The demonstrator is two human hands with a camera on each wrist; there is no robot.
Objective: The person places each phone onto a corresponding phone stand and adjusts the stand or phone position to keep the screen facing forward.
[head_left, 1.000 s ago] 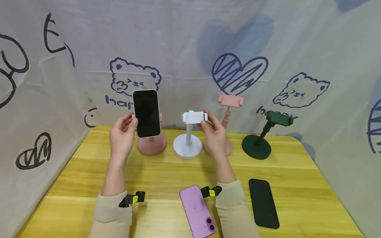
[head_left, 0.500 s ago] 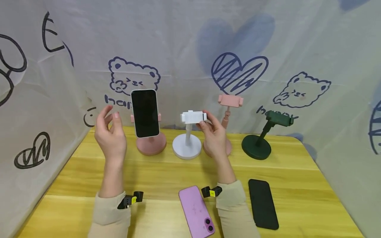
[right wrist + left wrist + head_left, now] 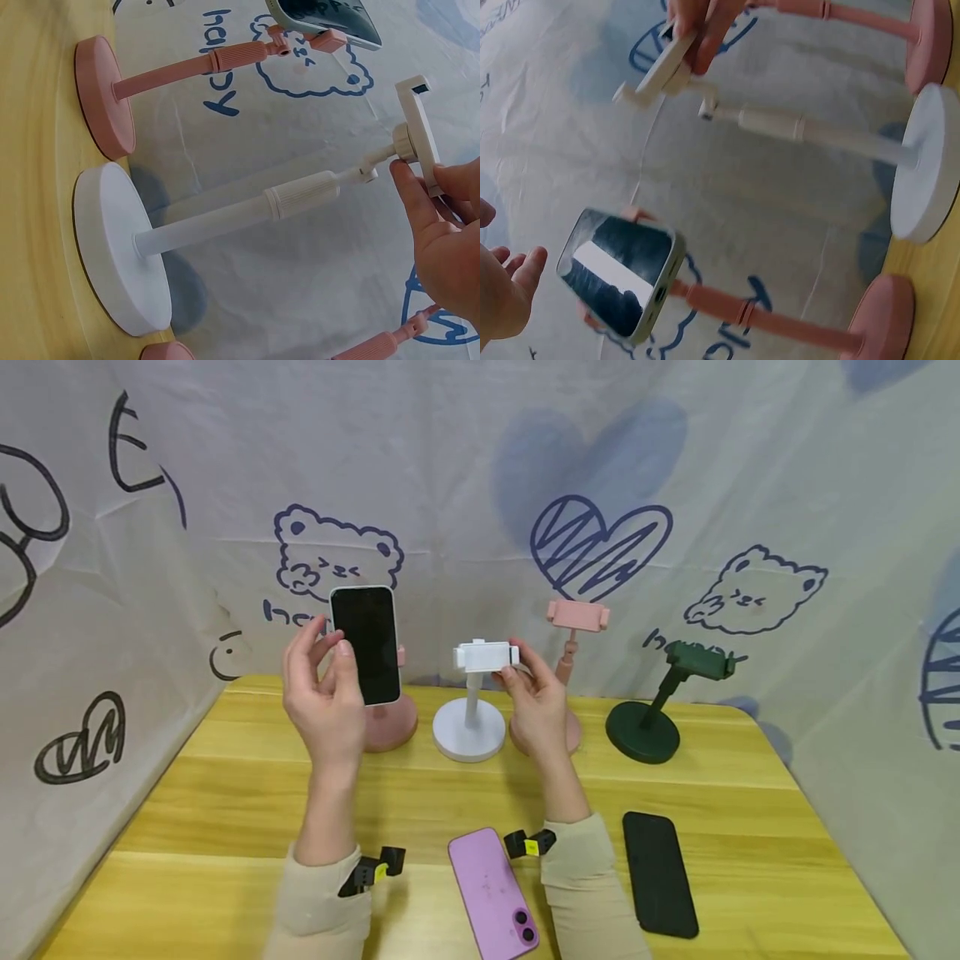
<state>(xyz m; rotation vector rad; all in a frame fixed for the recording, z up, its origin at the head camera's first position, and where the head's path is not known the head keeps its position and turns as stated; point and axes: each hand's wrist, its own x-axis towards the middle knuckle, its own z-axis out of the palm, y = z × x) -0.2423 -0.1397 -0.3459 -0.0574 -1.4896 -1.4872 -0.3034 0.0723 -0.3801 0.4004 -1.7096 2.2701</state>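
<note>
The left hand (image 3: pixel 324 693) is released, I can see: its fingers bend loosely around nothing, and although it overlaps the phone's edge in the head view, my left wrist view shows it apart, just beside it. That white-edged phone (image 3: pixel 377 647) sits upright in the clamp of the left pink stand (image 3: pixel 395 727), dark screen facing out. The right hand (image 3: pixel 542 697) is grasping; I have its thumb and fingers pinching the right end of the white clamp (image 3: pixel 483 657) on top of the white stand (image 3: pixel 470 731). Behind that hand I see the right pink stand (image 3: pixel 578 616), and farther right the green stand (image 3: pixel 660 700). Nearer me on the wooden table (image 3: pixel 225 802), a purple phone (image 3: pixel 491 889) lies back up between the forearms, with a black phone (image 3: pixel 660 874) flat to the right.
</note>
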